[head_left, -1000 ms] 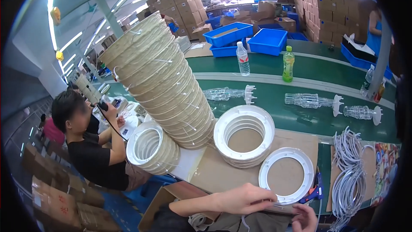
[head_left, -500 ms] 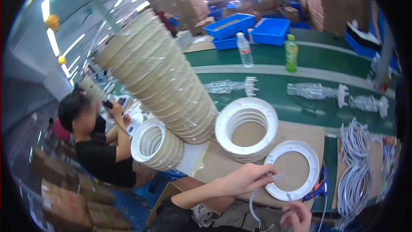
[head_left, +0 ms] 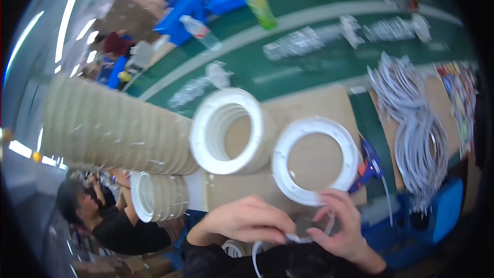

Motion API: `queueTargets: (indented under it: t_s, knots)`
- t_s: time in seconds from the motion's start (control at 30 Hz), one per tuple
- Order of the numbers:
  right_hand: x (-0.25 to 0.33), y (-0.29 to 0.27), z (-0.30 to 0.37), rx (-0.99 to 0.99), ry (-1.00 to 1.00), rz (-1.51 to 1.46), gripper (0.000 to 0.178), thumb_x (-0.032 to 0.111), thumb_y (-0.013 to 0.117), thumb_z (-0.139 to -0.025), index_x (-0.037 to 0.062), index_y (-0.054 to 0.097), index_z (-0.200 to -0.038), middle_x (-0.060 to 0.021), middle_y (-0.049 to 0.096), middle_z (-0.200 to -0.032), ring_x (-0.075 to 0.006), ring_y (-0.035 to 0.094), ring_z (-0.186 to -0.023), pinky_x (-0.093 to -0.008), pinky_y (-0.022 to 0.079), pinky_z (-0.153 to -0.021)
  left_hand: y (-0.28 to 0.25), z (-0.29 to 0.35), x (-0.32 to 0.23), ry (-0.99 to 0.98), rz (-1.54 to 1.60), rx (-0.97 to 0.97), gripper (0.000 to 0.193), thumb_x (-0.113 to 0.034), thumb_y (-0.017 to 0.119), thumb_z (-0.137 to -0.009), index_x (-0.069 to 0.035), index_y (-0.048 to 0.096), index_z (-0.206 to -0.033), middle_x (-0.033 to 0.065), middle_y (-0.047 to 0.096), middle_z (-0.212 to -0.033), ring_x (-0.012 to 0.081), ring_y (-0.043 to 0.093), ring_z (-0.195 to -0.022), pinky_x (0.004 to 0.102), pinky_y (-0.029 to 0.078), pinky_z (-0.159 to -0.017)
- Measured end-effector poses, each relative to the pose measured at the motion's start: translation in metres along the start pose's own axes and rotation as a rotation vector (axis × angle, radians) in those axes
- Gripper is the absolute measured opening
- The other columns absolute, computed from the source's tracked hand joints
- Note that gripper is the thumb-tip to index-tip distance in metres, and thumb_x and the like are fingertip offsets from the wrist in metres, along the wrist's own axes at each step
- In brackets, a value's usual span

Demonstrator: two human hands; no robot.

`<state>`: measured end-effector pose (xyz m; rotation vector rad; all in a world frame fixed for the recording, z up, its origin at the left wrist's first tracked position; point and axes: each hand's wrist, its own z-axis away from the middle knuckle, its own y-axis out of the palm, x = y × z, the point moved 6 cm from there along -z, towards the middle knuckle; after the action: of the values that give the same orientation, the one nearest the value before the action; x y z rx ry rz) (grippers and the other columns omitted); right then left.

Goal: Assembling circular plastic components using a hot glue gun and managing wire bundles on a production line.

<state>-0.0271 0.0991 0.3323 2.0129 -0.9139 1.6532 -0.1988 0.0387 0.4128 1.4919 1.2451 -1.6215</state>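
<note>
Near the lower middle, my left hand (head_left: 249,220) is closed, pinching a thin white cable (head_left: 254,260) whose tail hangs down beside the wrist. Close by, my right hand (head_left: 342,229) curls its fingers and thumb around the same cable, and a small loop of it shows by the palm. The stretch between the hands is blurred. Just beyond the right fingertips lies a single white ring (head_left: 280,162), flat on a brown cardboard sheet (head_left: 329,105). A short stack of similar rings (head_left: 201,139) stands to its left.
A tall ribbed beige stack (head_left: 118,128) leans at left above a shorter stack (head_left: 172,195). A blue glue gun (head_left: 369,164) lies right of the ring. Bundled white cables (head_left: 422,149) lie farther right. Bottles (head_left: 260,7) stand on the green table; a co-worker (head_left: 113,226) sits at left.
My view has turned, so the stacks now lean further left. My right hand has come up to the left hand and closed on the white cable. The hands now work nearer my body.
</note>
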Motion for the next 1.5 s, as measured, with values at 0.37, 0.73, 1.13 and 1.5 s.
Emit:
queueTargets:
  t_s: [0.37, 0.73, 1.13, 1.5]
  knots:
    - [-0.042, -0.031, 0.015, 0.005, 0.587, -0.225, 0.043, -0.001, 0.064, -0.089, -0.0013, 0.055, -0.131, -0.0051, 0.071, -0.072, -0.0045, 0.062, -0.061, -0.0190, 0.046, -0.057, -0.035, -0.026, 0.089, -0.469, -0.740, -0.385, 0.019, -0.003, 0.063, -0.092, -0.002, 0.061, -0.111, 0.0153, 0.067, -0.079, 0.0286, 0.068, -0.068, 0.0351, 0.050, -0.060]
    - [-0.073, -0.015, -0.009, -0.147, 0.457, -0.564, 0.022, 0.000, 0.053, -0.097, 0.0023, 0.050, -0.119, -0.0103, 0.070, -0.087, -0.0025, 0.048, -0.051, -0.0169, 0.038, -0.048, -0.032, -0.055, 0.118, -0.488, -1.053, -0.310, 0.026, 0.004, 0.052, -0.088, 0.004, 0.053, -0.114, 0.0215, 0.058, -0.099, 0.0405, 0.061, -0.095, 0.0464, 0.051, -0.082]
    - [-0.088, -0.016, -0.007, -0.268, 0.391, -0.425, 0.020, 0.000, 0.052, -0.097, 0.0012, 0.055, -0.117, -0.0092, 0.071, -0.087, -0.0046, 0.053, -0.054, -0.0186, 0.042, -0.049, -0.039, -0.048, 0.117, -0.595, -0.881, -0.291, 0.012, -0.001, 0.049, -0.095, 0.003, 0.052, -0.105, 0.0232, 0.062, -0.102, 0.0432, 0.062, -0.092, 0.0482, 0.049, -0.079]
    - [-0.079, -0.008, -0.012, -0.194, 0.345, -0.139, 0.026, 0.000, 0.056, -0.095, -0.0026, 0.059, -0.120, -0.0075, 0.072, -0.083, -0.0039, 0.056, -0.058, -0.0206, 0.044, -0.051, -0.042, -0.066, 0.144, -0.550, -1.277, -0.311, 0.021, 0.006, 0.059, -0.080, 0.003, 0.050, -0.099, 0.0213, 0.059, -0.095, 0.0381, 0.067, -0.085, 0.0425, 0.057, -0.067]
